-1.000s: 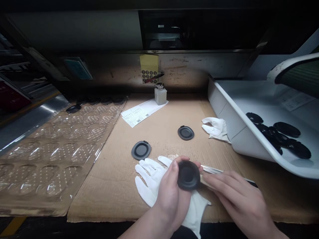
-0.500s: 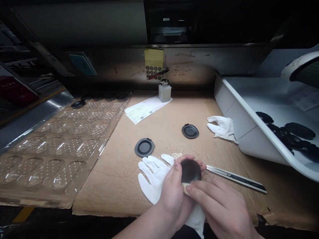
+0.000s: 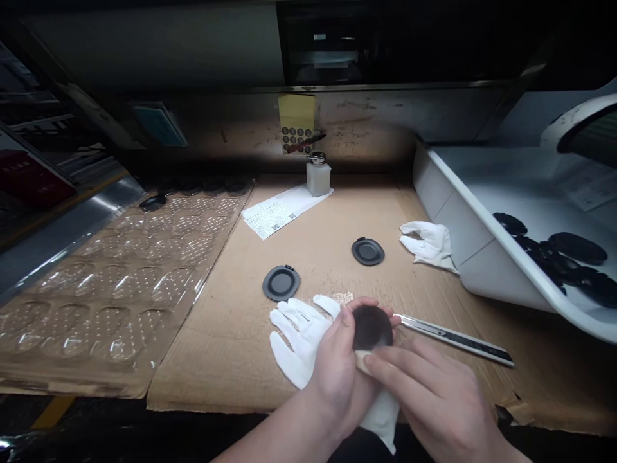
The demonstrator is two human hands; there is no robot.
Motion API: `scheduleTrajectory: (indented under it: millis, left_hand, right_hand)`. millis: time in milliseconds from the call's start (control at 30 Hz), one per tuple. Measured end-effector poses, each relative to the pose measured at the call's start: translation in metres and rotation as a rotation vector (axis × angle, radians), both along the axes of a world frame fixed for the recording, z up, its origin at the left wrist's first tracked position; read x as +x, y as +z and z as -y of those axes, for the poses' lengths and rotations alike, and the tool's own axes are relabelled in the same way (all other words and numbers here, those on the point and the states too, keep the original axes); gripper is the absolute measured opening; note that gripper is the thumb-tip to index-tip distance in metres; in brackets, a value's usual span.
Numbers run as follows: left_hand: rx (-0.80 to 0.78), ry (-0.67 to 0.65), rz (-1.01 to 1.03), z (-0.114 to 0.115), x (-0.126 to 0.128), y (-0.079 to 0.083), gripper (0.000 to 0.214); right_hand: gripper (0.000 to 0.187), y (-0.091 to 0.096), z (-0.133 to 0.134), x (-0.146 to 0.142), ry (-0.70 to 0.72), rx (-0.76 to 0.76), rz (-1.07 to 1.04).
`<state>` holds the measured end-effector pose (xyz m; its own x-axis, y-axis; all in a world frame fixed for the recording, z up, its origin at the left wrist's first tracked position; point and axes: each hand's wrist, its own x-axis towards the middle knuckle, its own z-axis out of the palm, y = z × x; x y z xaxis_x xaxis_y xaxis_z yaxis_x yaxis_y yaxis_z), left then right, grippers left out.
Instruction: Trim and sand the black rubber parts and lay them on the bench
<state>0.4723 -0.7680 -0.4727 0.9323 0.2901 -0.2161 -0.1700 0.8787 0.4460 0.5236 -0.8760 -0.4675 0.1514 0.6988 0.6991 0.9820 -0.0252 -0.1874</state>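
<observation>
My left hand [image 3: 337, 366] is wrapped round a dark rounded plastic cap [image 3: 372, 328], its smooth face turned up. Between the fingers of my right hand [image 3: 429, 386] is a small cream-coloured pad [image 3: 362, 360], pressed against the cap's near edge. Beneath my wrists lies a white glove [image 3: 299, 334], partly hidden by my left hand. Two similar dark caps lie on the cardboard, one cap [image 3: 281, 283] just beyond the glove and another cap [image 3: 367, 251] farther right. A box cutter [image 3: 457, 337] rests to the right of my hands.
A clear moulded tray [image 3: 116, 276] covers the left, with several dark parts in its far pockets. Paper slips [image 3: 270, 217] lie under a pump bottle [image 3: 319, 178]. A second glove [image 3: 429, 244] sits by a white bin [image 3: 463, 238] holding dark parts [image 3: 576, 254].
The whole view has shifted slightly. Both hands keep nearly the same pose, with the pad still at the near edge of the cap.
</observation>
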Motion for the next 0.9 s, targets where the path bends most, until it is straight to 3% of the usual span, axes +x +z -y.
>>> scheduleTrajectory:
  millis: [133,233,367,500,633,800,900]
  left_hand:
    - [0.01,0.008,0.017,0.0,0.002,-0.001,0.035]
    - [0.03,0.005,0.04,0.001,0.0,0.001,0.035]
    - [0.092,-0.039,0.077,0.002,-0.003,0.003,0.038]
    - [0.176,-0.028,0.038,0.002,-0.004,0.003,0.039]
    - [0.1,0.002,0.021,0.001,-0.002,0.003,0.042]
    - [0.024,0.001,0.022,0.001,-0.001,0.004,0.049]
    - [0.005,-0.006,0.015,0.001,-0.001,0.003,0.05]
  right_hand:
    - [0.029,0.001,0.03,0.022,-0.103,-0.13,0.031]
    - [0.027,0.013,0.038,0.034,-0.12,-0.169,0.004]
    - [0.018,0.032,0.017,0.034,-0.032,-0.263,-0.031]
    - [0.017,0.033,-0.005,0.027,-0.005,-0.35,-0.132]
    - [0.016,0.02,-0.007,0.024,-0.073,-0.149,-0.211]
    - [0.023,0.014,0.006,0.019,-0.515,0.187,-0.124]
    - [0.026,0.011,0.003,0.008,-0.391,0.152,-0.031]
